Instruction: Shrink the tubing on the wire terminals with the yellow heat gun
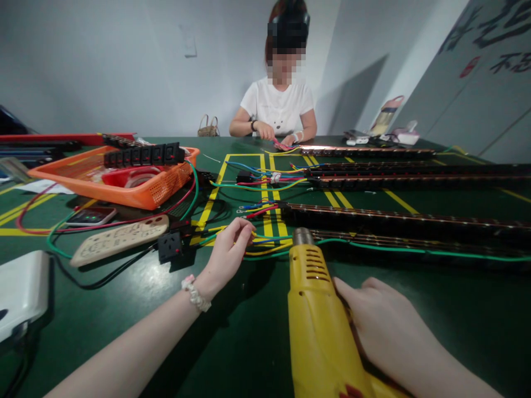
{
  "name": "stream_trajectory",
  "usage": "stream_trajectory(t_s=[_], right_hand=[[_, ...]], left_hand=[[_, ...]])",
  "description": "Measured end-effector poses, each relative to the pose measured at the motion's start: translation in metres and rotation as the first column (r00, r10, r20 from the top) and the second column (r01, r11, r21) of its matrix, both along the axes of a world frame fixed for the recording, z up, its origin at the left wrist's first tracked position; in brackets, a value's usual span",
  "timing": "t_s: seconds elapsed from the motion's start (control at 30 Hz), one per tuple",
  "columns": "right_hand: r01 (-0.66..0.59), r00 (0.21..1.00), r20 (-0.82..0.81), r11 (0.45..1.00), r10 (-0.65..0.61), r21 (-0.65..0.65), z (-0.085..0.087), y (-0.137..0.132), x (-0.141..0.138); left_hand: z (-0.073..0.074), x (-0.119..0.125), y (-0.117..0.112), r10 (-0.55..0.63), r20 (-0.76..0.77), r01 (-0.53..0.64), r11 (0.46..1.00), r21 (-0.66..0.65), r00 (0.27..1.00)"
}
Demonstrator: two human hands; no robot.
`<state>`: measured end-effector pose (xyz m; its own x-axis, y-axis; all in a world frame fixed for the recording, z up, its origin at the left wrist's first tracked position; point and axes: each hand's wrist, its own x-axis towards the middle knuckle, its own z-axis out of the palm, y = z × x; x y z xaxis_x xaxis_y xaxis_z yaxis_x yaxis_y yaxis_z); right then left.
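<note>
My left hand (228, 250) reaches forward over the green table, its fingers pinched on a bundle of coloured wires (265, 242) that runs out of a long black strip (406, 224). A yellow heat gun (317, 315) lies in front of me, its metal nozzle pointing at those wires. Beside the heat gun's body on the right rests my right hand (381, 320), fingers curled against its handle.
An orange basket (124, 182) with a black switch bar sits at the left, a beige power strip (118, 239) and a black socket (170, 246) in front of it. More long black strips (415, 177) lie at the right. Another person (277, 105) works at the table's far side.
</note>
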<state>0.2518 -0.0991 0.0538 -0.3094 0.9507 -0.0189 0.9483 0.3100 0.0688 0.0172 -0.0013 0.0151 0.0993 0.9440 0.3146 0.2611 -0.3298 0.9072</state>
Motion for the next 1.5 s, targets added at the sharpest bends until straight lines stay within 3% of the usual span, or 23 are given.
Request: stream_trajectory(t_s=[0.17, 0.57, 0.8, 1.0, 1.17, 1.5], right_hand=[[0.023, 0.999, 0.041, 0.996, -0.020, -0.085, 0.001, -0.001, -0.004], [-0.051, 0.997, -0.052, 0.998, 0.054, 0.042, -0.006, 0.001, -0.006], [-0.102, 0.994, -0.046, 0.994, 0.099, -0.048, -0.001, 0.004, -0.026], [-0.217, 0.975, -0.039, 0.976, 0.218, 0.012, -0.006, 0.007, -0.039], [-0.320, 0.946, 0.001, 0.932, 0.324, 0.173, -0.011, 0.010, -0.050], [-0.362, 0.915, -0.082, 0.895, 0.394, 0.259, -0.015, 0.011, -0.047]], left_hand=[[-0.001, 0.000, 0.000, -0.011, -0.005, 0.011, 1.000, -0.002, 1.000], [-0.001, 0.001, 0.001, 0.000, -0.038, 0.000, 1.000, -0.016, 0.999], [-0.002, 0.000, 0.003, -0.002, -0.015, 0.001, 0.999, -0.032, 1.000], [-0.002, 0.000, 0.003, 0.002, -0.030, -0.003, 1.000, -0.019, 1.000], [-0.001, 0.001, 0.002, 0.004, -0.026, -0.004, 1.000, -0.021, 1.000], [0.000, -0.001, 0.002, -0.014, -0.016, 0.013, 0.999, -0.040, 1.000]])
